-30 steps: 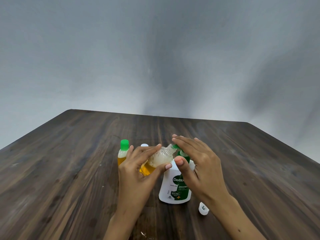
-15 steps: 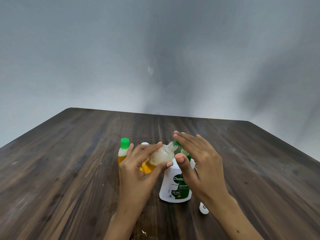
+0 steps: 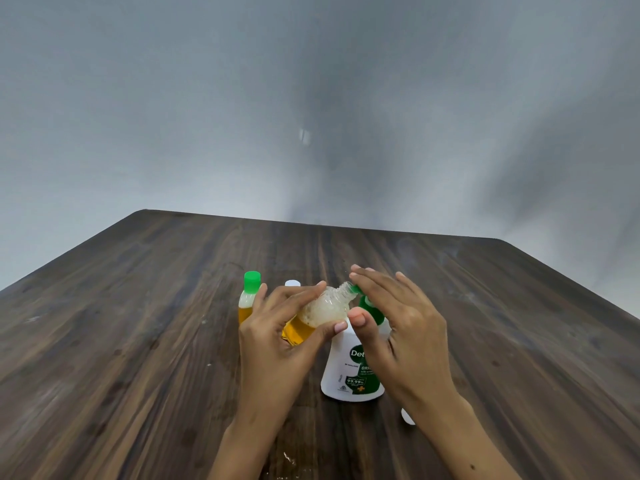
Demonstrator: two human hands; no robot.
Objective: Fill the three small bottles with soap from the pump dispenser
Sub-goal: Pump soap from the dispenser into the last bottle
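My left hand (image 3: 277,336) grips a small clear bottle (image 3: 320,313), tilted with its open neck against the green spout of the pump dispenser (image 3: 351,370). The bottle holds amber soap low down and foam above. My right hand (image 3: 398,327) lies flat over the green pump head, fingers stretched out, thumb beside the bottle. Behind my left hand stands a small bottle with a green cap (image 3: 250,296), part full of amber soap. Only the white cap of another small bottle (image 3: 292,283) shows behind my fingers.
A loose white cap (image 3: 407,417) lies on the dark wooden table (image 3: 138,341), near my right wrist. A small wet smear (image 3: 288,458) sits close to the front edge. A grey wall rises behind the table.
My right hand has risen slightly over the pump head. The tilted bottle stays at the spout in my left hand.
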